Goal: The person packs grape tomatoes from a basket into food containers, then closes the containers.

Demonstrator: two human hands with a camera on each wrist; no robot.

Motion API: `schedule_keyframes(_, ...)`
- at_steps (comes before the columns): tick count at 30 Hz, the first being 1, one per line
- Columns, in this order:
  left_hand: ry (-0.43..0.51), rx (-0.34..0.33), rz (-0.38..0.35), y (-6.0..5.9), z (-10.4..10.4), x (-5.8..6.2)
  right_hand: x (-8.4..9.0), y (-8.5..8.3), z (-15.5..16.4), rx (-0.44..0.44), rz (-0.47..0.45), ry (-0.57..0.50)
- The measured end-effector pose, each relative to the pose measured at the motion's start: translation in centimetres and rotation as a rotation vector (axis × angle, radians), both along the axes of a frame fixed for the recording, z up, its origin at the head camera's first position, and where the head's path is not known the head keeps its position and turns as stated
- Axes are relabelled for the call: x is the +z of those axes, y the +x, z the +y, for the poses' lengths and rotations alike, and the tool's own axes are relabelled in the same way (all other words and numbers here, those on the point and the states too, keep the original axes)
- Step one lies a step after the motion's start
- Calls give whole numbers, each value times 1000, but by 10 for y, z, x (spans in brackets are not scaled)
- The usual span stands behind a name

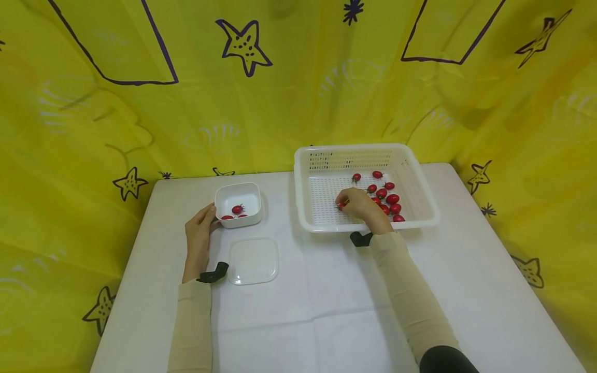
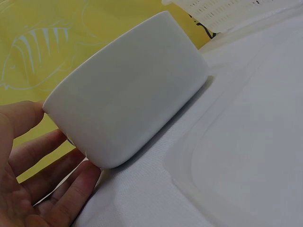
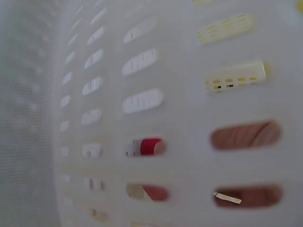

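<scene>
My left hand [image 1: 199,228] grips the left side of a small white square container [image 1: 254,220], thumb at the rim and fingers [image 2: 78,189] low against its wall. Inside it lie a few red cherry tomatoes [image 1: 238,209]. Just in front of the container is its flat whitish lid [image 1: 253,261]. Over on the right, my right hand [image 1: 361,203] reaches into a white plastic basket [image 1: 322,227] and pinches a cherry tomato [image 1: 341,206]. Several more cherry tomatoes [image 1: 393,199] lie loose around and right of that hand. Through the basket's slots [image 3: 151,146], the right wrist view shows red and skin.
A white cloth [image 1: 298,311] covers the table. Close behind the basket and container hangs a yellow curtain [image 1: 280,114] with drawn stars. The basket's raised, slotted wall [image 3: 184,118] stands between the right wrist camera and the fingers.
</scene>
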State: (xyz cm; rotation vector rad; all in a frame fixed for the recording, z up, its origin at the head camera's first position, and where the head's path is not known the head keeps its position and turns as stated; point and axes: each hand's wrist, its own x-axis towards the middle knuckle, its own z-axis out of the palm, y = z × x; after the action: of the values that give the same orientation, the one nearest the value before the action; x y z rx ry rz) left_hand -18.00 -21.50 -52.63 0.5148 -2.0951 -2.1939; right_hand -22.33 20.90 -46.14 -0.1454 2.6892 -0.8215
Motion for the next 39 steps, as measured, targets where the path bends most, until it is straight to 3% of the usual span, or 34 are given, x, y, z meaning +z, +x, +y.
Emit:
schedule_keyframes(13, 13, -14, -17, 0, -2, 2, 1, -1, 0, 52, 22, 19)
schedule_keyframes(21, 1, -17, -12, 1, 1, 4, 1, 5, 1, 28, 17, -40)
schedule_keyframes(27, 8, -13, -17, -1, 1, 2, 4, 10, 1, 78, 32, -100)
schedule_keyframes(39, -3, -19, -9, 2, 0, 4, 3, 13, -6, 125, 171, -208)
